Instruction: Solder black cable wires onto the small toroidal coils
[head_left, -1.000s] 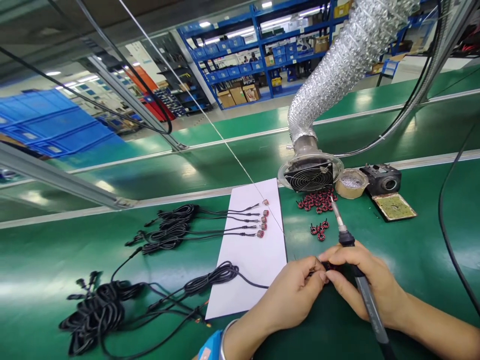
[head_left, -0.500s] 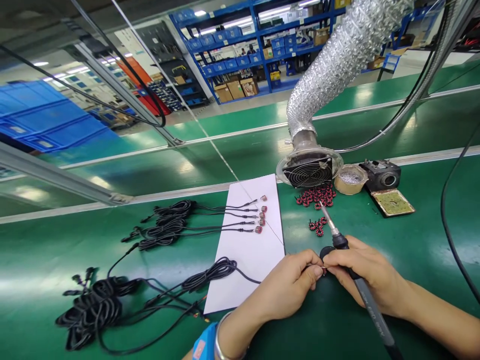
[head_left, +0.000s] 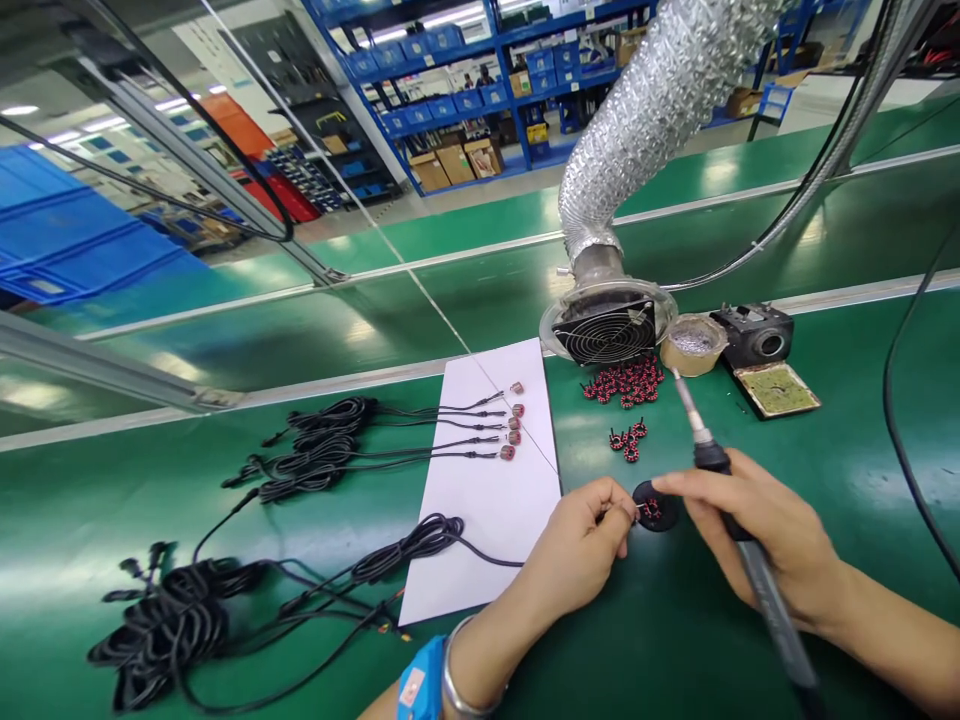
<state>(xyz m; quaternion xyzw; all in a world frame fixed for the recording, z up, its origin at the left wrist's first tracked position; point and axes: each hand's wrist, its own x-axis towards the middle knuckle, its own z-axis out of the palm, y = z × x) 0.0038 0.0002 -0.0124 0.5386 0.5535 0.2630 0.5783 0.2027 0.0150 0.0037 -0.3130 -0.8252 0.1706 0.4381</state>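
My right hand (head_left: 757, 530) is closed round a soldering iron (head_left: 742, 545) whose metal tip points up and away toward the fan. Its forefinger reaches toward a small black round holder (head_left: 655, 506) with a red and black coil in it on the green mat. My left hand (head_left: 581, 545) is curled, its fingertips pinched on a thin black wire end right beside the holder. That cable (head_left: 420, 540) runs left across the white paper sheet (head_left: 487, 490).
A fume extractor fan (head_left: 607, 330) on a silver duct stands behind. Near it lie a pile of red and black coils (head_left: 626, 382), a few more coils (head_left: 627, 442), a tape roll (head_left: 691, 345), an iron stand with sponge (head_left: 757, 350). Finished cables (head_left: 337, 450) and a cable bundle (head_left: 172, 620) lie left.
My hands have drawn slightly apart, uncovering the black holder with its coil. The iron's tip has swung up and to the right. The view has tilted down a little.
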